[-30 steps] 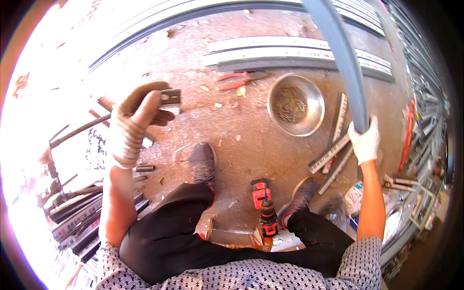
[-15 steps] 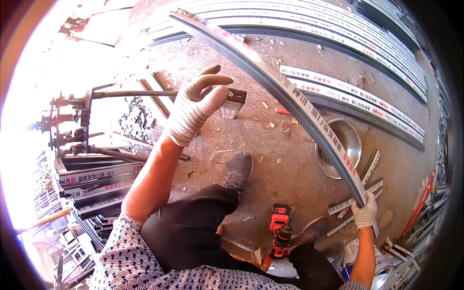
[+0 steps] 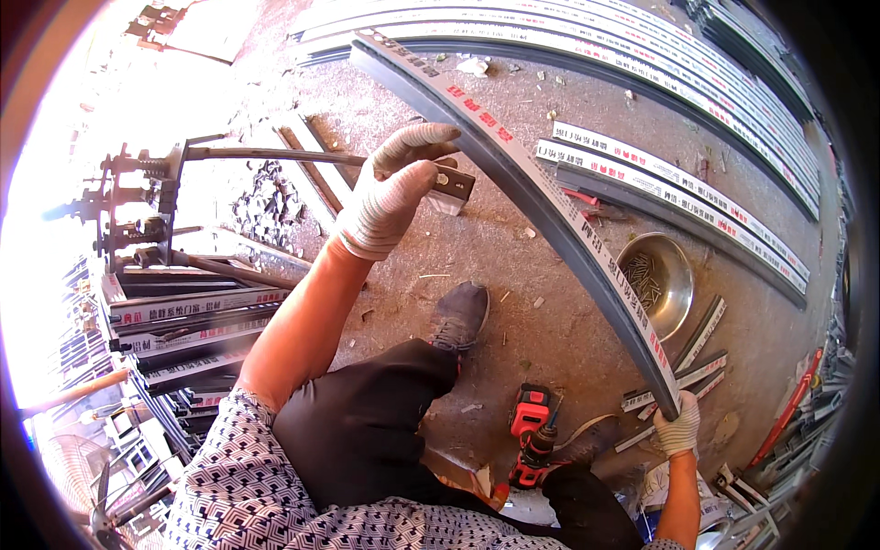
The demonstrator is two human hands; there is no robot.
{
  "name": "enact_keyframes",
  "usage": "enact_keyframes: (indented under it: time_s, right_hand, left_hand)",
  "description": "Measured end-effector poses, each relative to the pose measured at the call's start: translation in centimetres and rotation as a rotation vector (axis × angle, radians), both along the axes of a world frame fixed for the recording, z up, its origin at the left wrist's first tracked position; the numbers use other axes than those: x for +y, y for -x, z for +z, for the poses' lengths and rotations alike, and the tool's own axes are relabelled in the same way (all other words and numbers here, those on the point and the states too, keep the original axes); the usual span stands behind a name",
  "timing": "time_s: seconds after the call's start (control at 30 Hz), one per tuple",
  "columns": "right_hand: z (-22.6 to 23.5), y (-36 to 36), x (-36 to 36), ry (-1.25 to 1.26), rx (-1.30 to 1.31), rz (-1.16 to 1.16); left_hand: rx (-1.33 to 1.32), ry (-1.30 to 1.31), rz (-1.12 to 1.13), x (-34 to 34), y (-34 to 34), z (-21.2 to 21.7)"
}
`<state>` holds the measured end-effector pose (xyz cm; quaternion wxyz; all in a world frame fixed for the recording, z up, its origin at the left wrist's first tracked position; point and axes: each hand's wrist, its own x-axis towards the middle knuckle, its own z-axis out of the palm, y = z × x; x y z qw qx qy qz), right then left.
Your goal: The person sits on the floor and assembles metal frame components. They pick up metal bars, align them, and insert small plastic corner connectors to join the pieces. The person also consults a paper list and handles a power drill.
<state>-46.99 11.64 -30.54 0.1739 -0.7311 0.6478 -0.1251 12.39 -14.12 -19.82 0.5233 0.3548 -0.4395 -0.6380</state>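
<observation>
A long metal profile, dark along its side and covered with printed white film on top, slants across the view. Its near end is gripped by my gloved right hand, low on the right. My gloved left hand is open, its fingers and thumb curved apart. The fingertips are beside the profile's far half; whether they touch it I cannot tell. Just past the left thumb is a small metal block with a hole.
A red-and-black cordless drill lies between my feet. Right of the profile are a metal bowl of screws, red-handled pliers and short offcuts. More profiles lie beyond; a metal rack stands left.
The profile's far end has shifted right and slightly nearer, with its near end tipping left in my right hand. My left hand has moved right, closer to the profile. The bowl's screws are uncovered.
</observation>
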Motion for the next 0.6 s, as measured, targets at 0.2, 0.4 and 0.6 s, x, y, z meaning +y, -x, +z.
enact_keyframes:
  time_s: [0.2,0.4,0.6]
  right_hand:
    - [-0.6,1.1,0.5,-0.187,0.108,-0.014]
    - [-0.7,3.2,1.4,-0.210,0.261,-0.042]
    - [3.3,-0.4,-2.0,-0.386,0.078,-0.070]
  left_hand:
    - [0.069,-0.005,-0.028,0.1,-0.4,-0.2]
    - [0.044,-0.064,-0.089,0.1,-0.2,0.2]
    - [0.032,-0.054,-0.063,0.3,-0.1,1.0]
